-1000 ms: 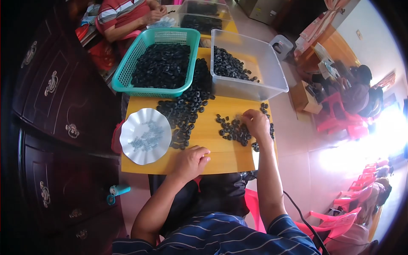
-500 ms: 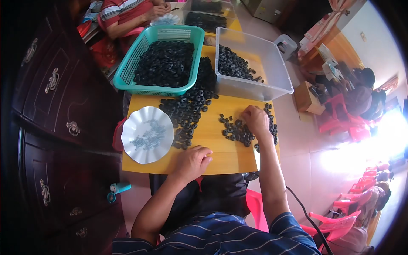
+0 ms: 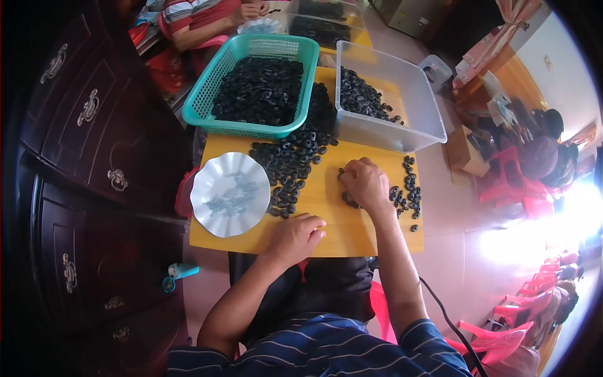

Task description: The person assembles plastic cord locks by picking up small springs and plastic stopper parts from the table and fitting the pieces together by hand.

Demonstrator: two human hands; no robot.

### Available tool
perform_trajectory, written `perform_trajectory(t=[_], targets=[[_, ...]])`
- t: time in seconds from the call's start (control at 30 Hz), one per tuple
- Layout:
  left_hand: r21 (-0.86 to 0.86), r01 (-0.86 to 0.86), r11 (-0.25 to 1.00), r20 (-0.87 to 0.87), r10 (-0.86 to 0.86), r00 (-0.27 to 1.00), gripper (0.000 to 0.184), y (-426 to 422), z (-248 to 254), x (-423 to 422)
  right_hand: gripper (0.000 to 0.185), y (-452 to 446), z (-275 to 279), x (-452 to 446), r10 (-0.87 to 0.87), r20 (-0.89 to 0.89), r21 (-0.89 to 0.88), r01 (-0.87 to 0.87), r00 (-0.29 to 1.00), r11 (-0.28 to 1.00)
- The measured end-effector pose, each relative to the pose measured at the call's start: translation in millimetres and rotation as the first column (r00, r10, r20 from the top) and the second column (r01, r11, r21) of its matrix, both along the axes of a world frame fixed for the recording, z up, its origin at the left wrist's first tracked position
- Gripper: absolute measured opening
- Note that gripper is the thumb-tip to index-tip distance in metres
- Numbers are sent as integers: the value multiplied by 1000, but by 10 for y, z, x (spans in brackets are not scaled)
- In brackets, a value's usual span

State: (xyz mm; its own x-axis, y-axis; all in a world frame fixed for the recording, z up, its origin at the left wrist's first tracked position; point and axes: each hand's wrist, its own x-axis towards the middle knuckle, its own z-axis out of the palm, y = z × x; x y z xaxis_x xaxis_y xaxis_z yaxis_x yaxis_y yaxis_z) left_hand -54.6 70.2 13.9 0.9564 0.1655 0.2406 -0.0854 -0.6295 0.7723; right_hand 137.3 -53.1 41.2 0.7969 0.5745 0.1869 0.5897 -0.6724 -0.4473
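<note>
My right hand is over the yellow tabletop, its fingers curled down among small black oval pieces with holes. Some of them are hidden beneath it, and I cannot make out what its fingertips hold. My left hand rests near the table's front edge with its fingers curled in; anything inside is hidden. Just beyond it lies a dense spread of the same black pieces. To its left, a white wavy-rimmed plate carries many tiny thin, pale bits.
A green basket heaped with black pieces stands at the back left. Beside it is a clear plastic bin partly filled with them. More pieces lie along the right edge. Another person's hands work at the far end. Dark drawers flank the left.
My right hand has moved slightly left and nearer to me, across the small group of black pieces. The pieces on the right now lie apart from it. The whole view has shifted a little.
</note>
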Motion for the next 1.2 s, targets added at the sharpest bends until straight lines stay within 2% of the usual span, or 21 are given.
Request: perform_trajectory(t=[0.03,0.17,0.23,0.47,0.53,0.57,0.63,0.67,0.73,0.77,0.8,0.83,0.87,0.9,0.97,1.03,1.17,1.2], targets=[[1,-2,1000,-2,2,1000,14,1,9,-1,15,23,1,-22,-1,-10,-59,0,1000,998],[-7,3,1000,-2,-3,1000,14,5,-3,-3,15,68,-99,-25,-3,33,-56,5,999,998],[-19,22,1000,-78,-23,997,14,6,22,-4,15,69,-105,-13,14,35,-66,-12,999,998],[-27,26,999,-63,-28,998,15,19,2,0,18,48,-12,-131,41,48,-36,-40,998,999],[-225,-30,974,-17,27,999,19,28,32,4,15,0,54,-277,45,-58,168,-35,997,985],[-226,-29,974,-19,26,999,19,22,34,19,14,-22,49,-348,100,-131,237,-66,986,969],[-526,-131,840,40,178,983,24,-9,40,58,17,-110,106,-478,246,-330,352,-122,911,928],[-578,-122,807,51,185,981,28,-2,68,64,18,-151,57,-504,282,-435,362,-120,855,924],[-548,-91,831,53,143,988,26,27,36,61,15,-209,30,-550,341,-620,360,-130,707,924],[-517,-62,854,55,106,993,24,35,17,60,15,-220,-40,-562,338,-621,360,-126,707,924],[-517,-60,854,54,103,993,24,32,-7,61,15,-216,-158,-567,431,-650,481,-100,626,871],[-592,-52,804,26,84,996,21,26,-29,61,14,-198,-190,-576,524,-657,591,-61,542,804],[-661,-46,749,0,62,998,19,23,-37,64,14,-205,-196,-572,523,-657,592,-58,544,804],[-660,-43,750,1,58,998,19,23,-31,69,13,-211,-192,-563,552,-666,624,-30,503,781],[-772,-93,629,-78,52,996,17,20,3,75,12,-219,-153,-542,579,-671,654,2,464,756],[-791,-99,604,-92,43,995,16,28,-21,69,12,-229,-118,-506,599,-696,644,-24,396,764],[-810,-96,578,-107,15,994,10,65,-24,55,12,-213,-110,-462,592,-701,623,-64,397,780],[-810,-97,579,-107,16,994,10,65,-27,53,11,-193,-119,-433,582,-685,614,-82,438,785]])
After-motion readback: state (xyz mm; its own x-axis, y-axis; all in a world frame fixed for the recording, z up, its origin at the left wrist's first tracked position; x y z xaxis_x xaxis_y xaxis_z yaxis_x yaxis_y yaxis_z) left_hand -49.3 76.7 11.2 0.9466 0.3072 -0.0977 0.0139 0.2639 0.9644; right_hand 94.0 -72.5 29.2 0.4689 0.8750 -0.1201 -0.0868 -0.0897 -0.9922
